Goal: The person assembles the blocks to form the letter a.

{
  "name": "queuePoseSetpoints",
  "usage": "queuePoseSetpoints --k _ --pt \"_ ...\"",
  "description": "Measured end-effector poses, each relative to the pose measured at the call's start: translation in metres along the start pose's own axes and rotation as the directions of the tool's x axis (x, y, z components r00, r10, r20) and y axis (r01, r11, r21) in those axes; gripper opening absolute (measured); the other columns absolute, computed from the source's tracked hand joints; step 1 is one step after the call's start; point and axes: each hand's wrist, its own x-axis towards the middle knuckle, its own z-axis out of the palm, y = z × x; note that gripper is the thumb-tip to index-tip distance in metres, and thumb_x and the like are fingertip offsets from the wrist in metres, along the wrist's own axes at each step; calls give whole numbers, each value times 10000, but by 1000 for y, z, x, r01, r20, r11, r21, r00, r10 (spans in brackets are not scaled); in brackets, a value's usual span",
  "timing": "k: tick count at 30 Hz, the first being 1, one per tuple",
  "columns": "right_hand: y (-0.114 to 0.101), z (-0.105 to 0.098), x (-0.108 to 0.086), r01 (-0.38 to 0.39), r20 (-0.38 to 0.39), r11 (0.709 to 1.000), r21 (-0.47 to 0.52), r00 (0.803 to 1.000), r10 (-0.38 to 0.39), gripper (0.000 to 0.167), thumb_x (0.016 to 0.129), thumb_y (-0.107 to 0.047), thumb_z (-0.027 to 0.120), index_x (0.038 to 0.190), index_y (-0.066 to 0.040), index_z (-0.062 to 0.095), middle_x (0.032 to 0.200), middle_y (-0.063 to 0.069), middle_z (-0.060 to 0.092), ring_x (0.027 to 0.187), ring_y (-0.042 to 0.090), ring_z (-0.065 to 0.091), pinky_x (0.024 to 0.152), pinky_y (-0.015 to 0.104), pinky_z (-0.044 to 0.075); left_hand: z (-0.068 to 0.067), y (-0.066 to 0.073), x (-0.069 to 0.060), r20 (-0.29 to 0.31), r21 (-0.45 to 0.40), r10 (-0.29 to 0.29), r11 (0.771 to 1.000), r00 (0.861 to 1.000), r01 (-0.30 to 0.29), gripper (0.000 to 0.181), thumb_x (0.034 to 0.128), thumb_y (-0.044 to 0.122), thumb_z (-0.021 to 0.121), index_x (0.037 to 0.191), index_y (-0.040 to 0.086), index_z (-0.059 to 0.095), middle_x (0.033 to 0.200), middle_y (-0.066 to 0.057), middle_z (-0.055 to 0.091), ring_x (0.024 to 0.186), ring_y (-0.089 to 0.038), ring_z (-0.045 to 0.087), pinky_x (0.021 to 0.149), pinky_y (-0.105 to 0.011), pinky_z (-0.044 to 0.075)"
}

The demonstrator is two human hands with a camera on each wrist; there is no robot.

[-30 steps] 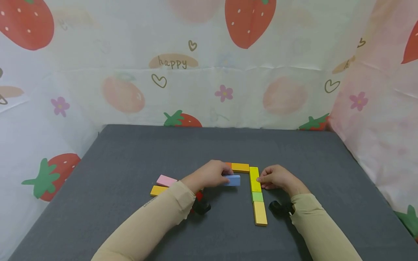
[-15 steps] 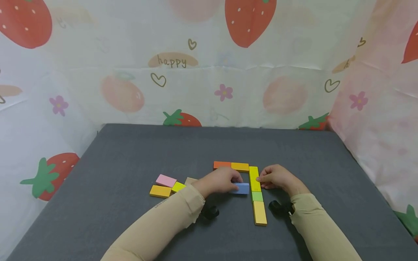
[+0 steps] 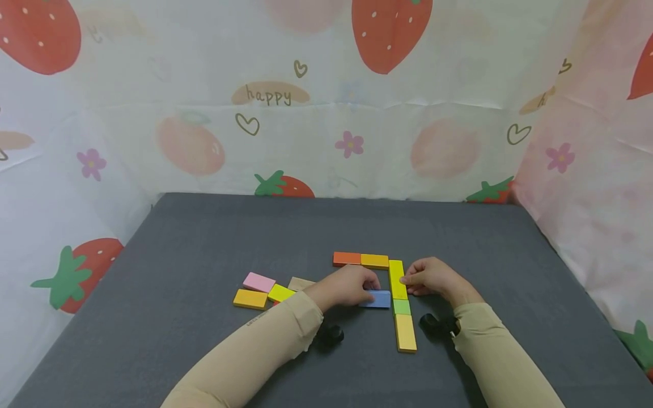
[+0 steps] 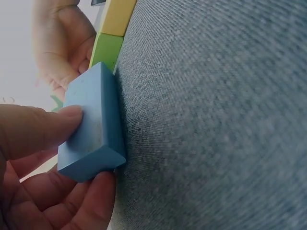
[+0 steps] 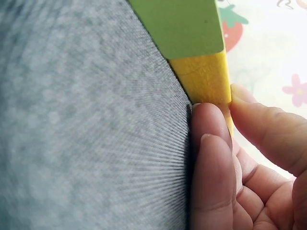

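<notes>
My left hand [image 3: 349, 285] pinches a blue block [image 3: 376, 299], thumb on its upper face and fingers at its side, also seen plainly as the blue block [image 4: 93, 124] in the left wrist view. The block lies low over the cloth, its right end at the seam between a long yellow block [image 3: 397, 279] and a green block [image 3: 401, 307]; whether they touch I cannot tell. My right hand [image 3: 436, 280] holds the long yellow block's right side, thumb at the top edge and curled fingers against the side, as the right wrist view shows with the yellow block [image 5: 204, 79].
A light-yellow block [image 3: 406, 333] ends the column nearest me. Orange-red [image 3: 347, 259] and amber [image 3: 374, 261] blocks run left from its far end. Pink [image 3: 259, 281], amber [image 3: 250, 298], yellow [image 3: 280, 293] and tan [image 3: 300, 283] blocks lie loose at left, on grey cloth [image 3: 229, 226].
My left hand has carried the blue block right and toward me, and lowered it beside the column. The right hand stays on the yellow block.
</notes>
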Motion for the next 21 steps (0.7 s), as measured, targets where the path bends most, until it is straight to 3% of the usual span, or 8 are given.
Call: queuePoseSetpoints --k 15,21 --pt "0 0 -1 2 5 1000 -1 1000 -2 202 800 -222 700 841 -32 644 755 52 620 632 148 580 627 276 515 2 5 -1 -40 -60 -94 994 995 92 104 810 209 697 909 180 704 774 94 607 686 -104 513 624 -208 437" --pt "1 -1 -1 3 5 1000 1 1000 -3 203 799 -220 701 840 -30 644 751 52 618 631 148 581 624 277 515 4 5 0 -50 -70 -104 992 993 101 93 802 201 706 890 173 699 741 93 591 664 -111 506 595 -209 429"
